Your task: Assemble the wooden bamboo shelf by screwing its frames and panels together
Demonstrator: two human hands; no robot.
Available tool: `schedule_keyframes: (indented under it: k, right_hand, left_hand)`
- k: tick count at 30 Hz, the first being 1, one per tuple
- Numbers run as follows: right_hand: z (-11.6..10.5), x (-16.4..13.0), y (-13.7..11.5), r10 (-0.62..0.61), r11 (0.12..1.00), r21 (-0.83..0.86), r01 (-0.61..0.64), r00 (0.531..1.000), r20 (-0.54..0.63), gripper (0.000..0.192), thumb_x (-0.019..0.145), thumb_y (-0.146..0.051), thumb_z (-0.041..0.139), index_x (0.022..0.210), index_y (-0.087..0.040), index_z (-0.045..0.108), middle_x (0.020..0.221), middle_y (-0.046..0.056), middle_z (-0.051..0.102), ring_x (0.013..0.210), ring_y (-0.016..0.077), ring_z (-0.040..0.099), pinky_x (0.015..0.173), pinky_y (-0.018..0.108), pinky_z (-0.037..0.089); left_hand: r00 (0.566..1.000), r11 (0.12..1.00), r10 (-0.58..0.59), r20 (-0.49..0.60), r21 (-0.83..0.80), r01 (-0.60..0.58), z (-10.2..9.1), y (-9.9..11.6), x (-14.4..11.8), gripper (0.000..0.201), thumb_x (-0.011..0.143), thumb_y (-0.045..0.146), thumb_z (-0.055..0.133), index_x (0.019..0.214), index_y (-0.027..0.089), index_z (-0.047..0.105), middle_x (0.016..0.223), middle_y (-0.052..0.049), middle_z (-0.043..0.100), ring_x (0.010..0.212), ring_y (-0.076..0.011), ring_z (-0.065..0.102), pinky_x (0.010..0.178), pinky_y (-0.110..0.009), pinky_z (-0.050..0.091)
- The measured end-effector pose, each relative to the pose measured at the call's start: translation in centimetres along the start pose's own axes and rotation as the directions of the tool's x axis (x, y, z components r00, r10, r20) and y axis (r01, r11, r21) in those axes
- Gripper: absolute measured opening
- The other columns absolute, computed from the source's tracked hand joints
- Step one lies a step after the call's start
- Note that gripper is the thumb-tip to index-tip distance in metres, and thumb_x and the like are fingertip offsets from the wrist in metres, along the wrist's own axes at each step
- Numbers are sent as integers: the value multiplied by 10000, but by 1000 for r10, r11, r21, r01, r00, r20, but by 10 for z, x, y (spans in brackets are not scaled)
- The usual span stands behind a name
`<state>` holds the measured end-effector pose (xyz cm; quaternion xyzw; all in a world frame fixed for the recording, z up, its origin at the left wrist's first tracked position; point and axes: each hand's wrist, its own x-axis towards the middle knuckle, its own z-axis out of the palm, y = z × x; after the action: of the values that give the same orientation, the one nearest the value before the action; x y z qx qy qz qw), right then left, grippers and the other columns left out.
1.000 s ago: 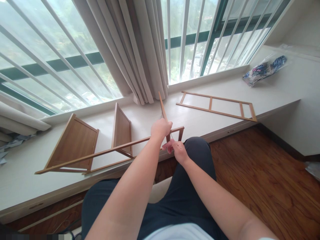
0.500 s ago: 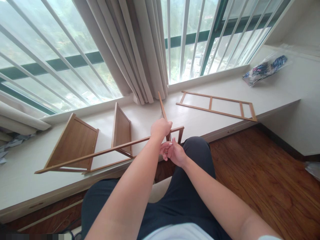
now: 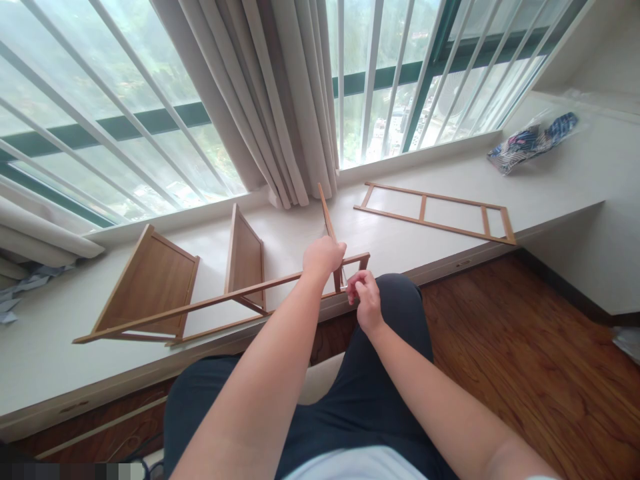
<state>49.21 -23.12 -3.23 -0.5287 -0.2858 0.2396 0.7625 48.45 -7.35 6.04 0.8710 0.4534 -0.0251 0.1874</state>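
Note:
On the white window ledge stands a partly built wooden shelf frame [image 3: 195, 308], lying on its side, with two upright brown panels [image 3: 150, 287] at its left and middle. My left hand [image 3: 324, 257] is closed around a third wooden panel [image 3: 325, 212] at the frame's right end. My right hand [image 3: 366, 300] is just right of that joint, fingers curled at a thin shiny metal rod that looks like a hex key [image 3: 344, 283]. The fingers hide part of it. Farther right, a separate ladder-like wooden side frame [image 3: 423, 208] lies flat.
A clear plastic bag with patterned blue contents [image 3: 533, 143] rests at the ledge's right end. Grey curtains [image 3: 285, 100] hang before barred windows behind the shelf. Below the ledge is a dark wood floor [image 3: 530, 347]. Crumpled paper pieces [image 3: 25, 288] lie far left.
My right hand has turned over and moved slightly right and up around the thin rod, its fingers now curled. My left hand keeps its hold on the panel.

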Motion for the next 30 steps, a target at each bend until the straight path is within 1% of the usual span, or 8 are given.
schedule_keyframes:
  k: [1,4,6,8,13,22,27,30]
  right_hand:
    - [-3,-1,-1,-76,995,-72,75,997,-2,52,911,-270,514,944,-231,504,800,-6,557,606,126,486,545,253,416]
    - [-7,-4,-5,-241,924,-291,250,968,66,239,818,-150,565,1027,-234,483,920,12,543,681,129,502,624,271,455]
    - [-6,-6,-9,-295,867,-382,321,947,128,262,812,-128,582,1024,-232,468,940,14,525,638,111,468,606,267,446]
    - [-4,-6,-11,-319,830,-428,358,934,164,246,825,-136,598,1000,-233,454,904,-2,500,584,96,423,566,258,421]
    - [-2,-3,-12,-323,792,-491,364,931,170,192,871,-207,623,948,-234,450,826,-27,462,560,95,405,545,252,399]
    - [-3,-1,-10,-328,785,-507,355,933,146,166,901,-253,628,908,-234,463,790,-32,462,567,104,417,550,254,401]
    - [-2,-2,-12,-316,788,-518,334,940,125,155,910,-284,620,893,-234,474,742,-41,463,570,115,436,563,260,409]
    - [-2,-2,-12,-309,792,-518,322,944,115,149,914,-295,617,887,-232,485,731,-39,472,578,121,451,573,263,410]
  left_hand:
    - [1000,1000,0,0,-1,0,1,0,0,415,908,460,430,993,189,733,1002,-169,765,943,-309,718,795,-368,524]
    - [1000,1000,0,7,-6,0,2,-1,2,416,916,461,432,1000,192,737,1000,-164,766,947,-306,720,802,-363,525]
    - [1000,1000,-3,6,-4,3,3,-1,2,411,920,459,435,997,193,739,1000,-163,766,953,-300,720,818,-357,522]
    - [1000,1000,-4,-2,-1,4,3,-2,2,414,924,461,432,994,193,738,1002,-165,765,953,-295,720,829,-354,518]
    - [1000,1000,-1,-4,-1,1,2,-1,1,418,914,456,428,996,190,740,1001,-169,764,951,-299,718,815,-358,522]
    - [1000,1000,4,-15,-9,-5,-1,1,-4,411,896,442,433,984,188,744,976,-166,766,932,-329,720,778,-387,534]
    - [1000,1000,-4,3,-14,4,0,1,-2,426,911,457,433,1028,190,743,1018,-167,765,964,-311,716,814,-372,530]
    - [1000,1000,-9,1,-7,9,1,0,0,422,913,464,436,1021,193,741,1002,-156,768,953,-292,717,803,-343,527]
